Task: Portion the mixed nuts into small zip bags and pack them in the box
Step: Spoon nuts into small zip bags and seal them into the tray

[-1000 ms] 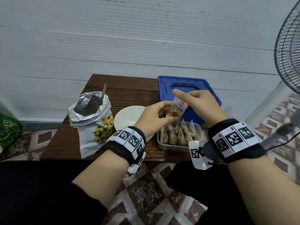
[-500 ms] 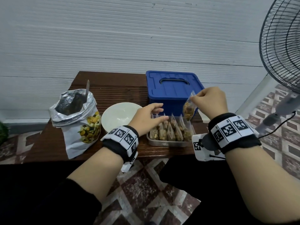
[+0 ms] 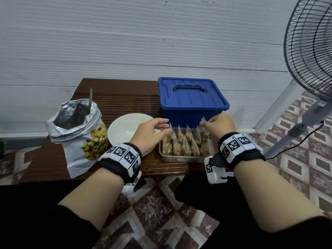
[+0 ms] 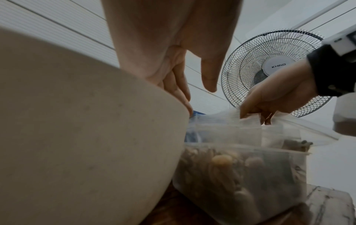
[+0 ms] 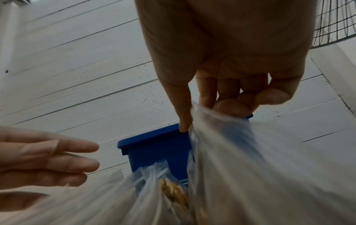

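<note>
Left hand (image 4: 173, 50) hangs with fingers straight, holding nothing. Cream curved ceramic bowl (image 4: 86, 137) fills the left. Clear plastic tub (image 4: 240, 175) holds nut-filled clear zip bags. Right hand (image 4: 277, 92) pinches one clear zip bag (image 4: 221, 120) at its top. White mesh-guarded fan (image 4: 250, 68) stands behind.

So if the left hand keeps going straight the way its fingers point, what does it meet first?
Most likely the zip bags standing at the left end of the clear container; the left hand points right, its open fingers just short of them. The blue box sits behind; depth is uncertain.
</note>
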`<state>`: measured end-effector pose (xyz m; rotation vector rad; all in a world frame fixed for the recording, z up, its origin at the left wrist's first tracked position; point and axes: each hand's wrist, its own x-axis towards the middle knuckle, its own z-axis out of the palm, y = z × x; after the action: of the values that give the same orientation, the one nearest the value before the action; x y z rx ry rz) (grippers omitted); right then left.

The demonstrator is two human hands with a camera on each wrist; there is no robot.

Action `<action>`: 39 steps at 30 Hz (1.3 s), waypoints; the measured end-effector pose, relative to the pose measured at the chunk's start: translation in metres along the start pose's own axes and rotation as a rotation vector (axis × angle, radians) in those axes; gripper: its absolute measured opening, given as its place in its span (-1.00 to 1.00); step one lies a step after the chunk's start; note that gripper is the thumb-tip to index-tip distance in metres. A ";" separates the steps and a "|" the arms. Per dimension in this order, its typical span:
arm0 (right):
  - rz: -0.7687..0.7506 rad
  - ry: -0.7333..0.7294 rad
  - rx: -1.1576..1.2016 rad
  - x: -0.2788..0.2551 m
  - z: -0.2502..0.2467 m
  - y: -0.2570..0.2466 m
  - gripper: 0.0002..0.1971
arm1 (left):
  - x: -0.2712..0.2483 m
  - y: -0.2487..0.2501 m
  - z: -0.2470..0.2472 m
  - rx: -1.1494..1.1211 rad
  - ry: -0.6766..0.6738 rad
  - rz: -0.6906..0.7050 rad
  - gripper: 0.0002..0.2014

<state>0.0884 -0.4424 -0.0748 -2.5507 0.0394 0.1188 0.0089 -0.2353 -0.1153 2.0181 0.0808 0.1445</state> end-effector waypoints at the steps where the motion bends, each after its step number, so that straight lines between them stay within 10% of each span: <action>1: -0.005 0.004 0.014 0.000 -0.001 0.000 -0.60 | 0.000 0.000 -0.001 -0.001 0.003 0.001 -0.65; 12: -0.117 0.154 0.132 -0.003 -0.004 -0.015 -0.84 | 0.006 -0.019 -0.036 0.311 0.091 -0.167 -0.63; 21: -0.407 0.181 0.228 -0.026 0.019 -0.058 -0.89 | 0.015 -0.041 -0.038 0.706 -0.245 -0.411 -0.26; 27: -0.509 0.112 0.247 -0.035 0.046 -0.065 -0.86 | 0.019 -0.036 -0.032 0.827 -0.237 -0.407 -0.53; 39: -0.462 -0.035 0.192 -0.040 0.060 -0.063 -0.56 | -0.001 -0.007 -0.050 0.122 0.014 -0.105 -0.67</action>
<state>0.0471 -0.3571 -0.0858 -2.2996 -0.5226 -0.0205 0.0014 -0.1879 -0.1003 2.1289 0.2085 0.0890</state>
